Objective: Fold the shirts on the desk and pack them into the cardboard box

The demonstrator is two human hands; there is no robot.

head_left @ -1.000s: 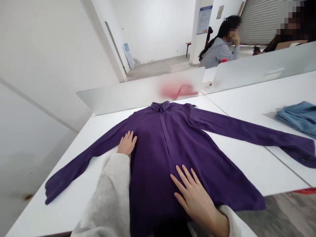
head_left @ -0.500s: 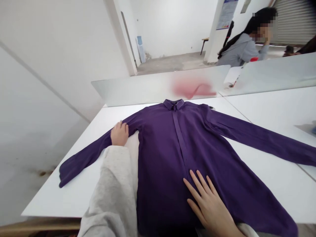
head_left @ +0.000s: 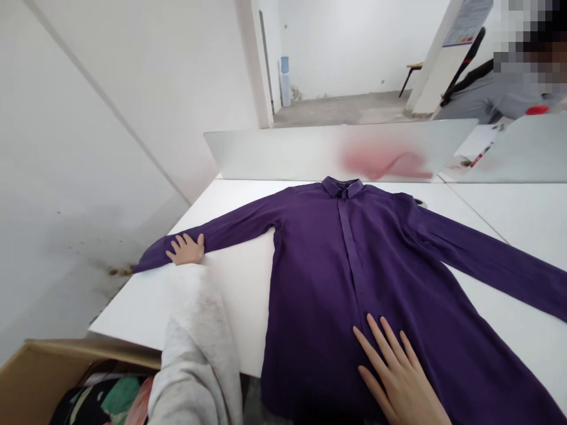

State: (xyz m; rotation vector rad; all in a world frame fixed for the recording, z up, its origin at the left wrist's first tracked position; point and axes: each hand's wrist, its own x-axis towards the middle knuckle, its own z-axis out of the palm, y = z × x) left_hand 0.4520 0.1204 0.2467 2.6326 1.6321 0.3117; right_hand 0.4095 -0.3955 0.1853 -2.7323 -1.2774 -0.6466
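Observation:
A purple long-sleeved shirt point(head_left: 310, 265) lies spread face up on the white table point(head_left: 239, 283), its collar toward the far side and its hem hanging at the near edge. My left hand point(head_left: 186, 249) rests flat with fingers spread on the sleeve at the left, close to the cuff. On the lower front of the shirt, beside the button placket, my right hand point(head_left: 396, 369) lies with its fingers stretched out. The other sleeve reaches out past the right edge of the view.
A frosted divider point(head_left: 274, 156) runs along the table's far edge, with something red blurred behind it. At the lower left stands a cardboard box point(head_left: 44, 360) holding clothes point(head_left: 121, 395). A person point(head_left: 500, 94) in grey sits beyond the divider. A wall point(head_left: 110, 147) borders the left.
My left hand has slid along the sleeve toward the cuff, and that sleeve now lies straighter and higher. My right hand stays on the shirt front. The view has turned left, showing the box.

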